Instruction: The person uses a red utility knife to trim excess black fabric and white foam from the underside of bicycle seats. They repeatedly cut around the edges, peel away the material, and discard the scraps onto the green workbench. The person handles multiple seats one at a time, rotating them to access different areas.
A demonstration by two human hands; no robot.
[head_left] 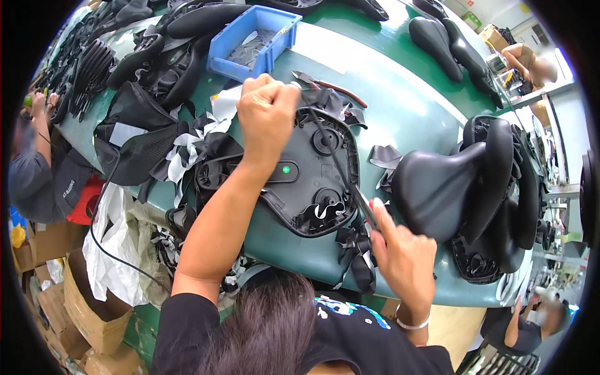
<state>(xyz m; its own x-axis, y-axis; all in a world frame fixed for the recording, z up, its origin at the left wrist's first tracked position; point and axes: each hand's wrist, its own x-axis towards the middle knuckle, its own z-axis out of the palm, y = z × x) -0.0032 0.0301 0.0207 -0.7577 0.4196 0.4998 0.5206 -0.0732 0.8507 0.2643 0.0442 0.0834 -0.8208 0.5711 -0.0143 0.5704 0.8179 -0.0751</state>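
An upturned black bicycle saddle [297, 199] lies on the table before me, its plastic underside up, with a round green sticker. Closed in a fist, my left hand [267, 112] is raised over the saddle's far left side. A thin black strip [338, 164] runs taut from this fist across the underside. My right hand [403, 253] is closed round a slim dark cutting tool [364, 209], its tip at the saddle's right edge beside the strip. Red shows by the thumb; the tool's handle is mostly hidden, so its exact kind is unclear.
Red-handled pincers [331, 87] lie beyond the saddle, near a blue bin [284, 39] of dark flat pieces. Finished black saddles [437, 184] are stacked at right. Black and white scraps [187, 150] cover the left. Cardboard boxes [94, 306] stand below. Other people work at both sides.
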